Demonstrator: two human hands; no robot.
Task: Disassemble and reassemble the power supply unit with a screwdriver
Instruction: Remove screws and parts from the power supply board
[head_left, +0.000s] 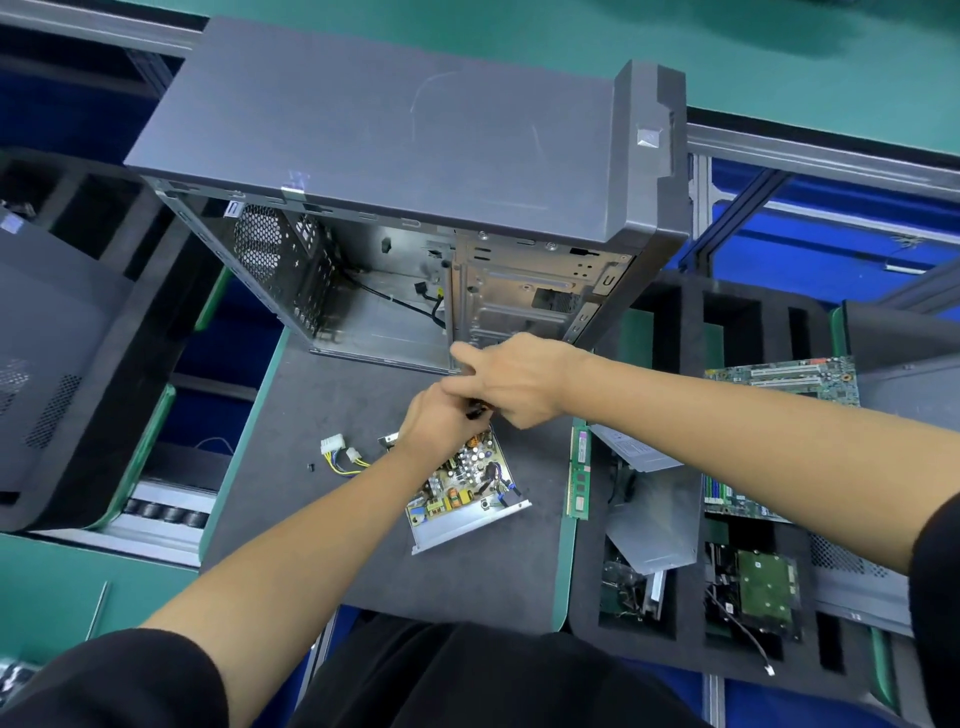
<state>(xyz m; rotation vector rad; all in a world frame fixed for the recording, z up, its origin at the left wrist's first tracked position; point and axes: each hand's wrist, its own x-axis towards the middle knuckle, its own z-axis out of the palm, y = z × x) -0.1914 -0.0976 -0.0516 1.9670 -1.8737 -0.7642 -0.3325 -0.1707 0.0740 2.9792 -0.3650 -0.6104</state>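
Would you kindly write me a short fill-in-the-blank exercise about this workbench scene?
1. The open power supply lies on the grey mat with its ____ board exposed.
2. The computer case stands ____ the power supply, farther from the person.
3. The left hand and right hand meet just ____ the power supply.
4. The green RAM stick lies to the ____ of the power supply.

Missing words: circuit; behind; above; right

1. Both forearms extend forward, bare below black sleeves (130, 680).
2. Left hand (441, 423): fingers curled, knuckles up.
3. Right hand (511, 382): fingers curled downward, touching the left hand, grip contents obscured.
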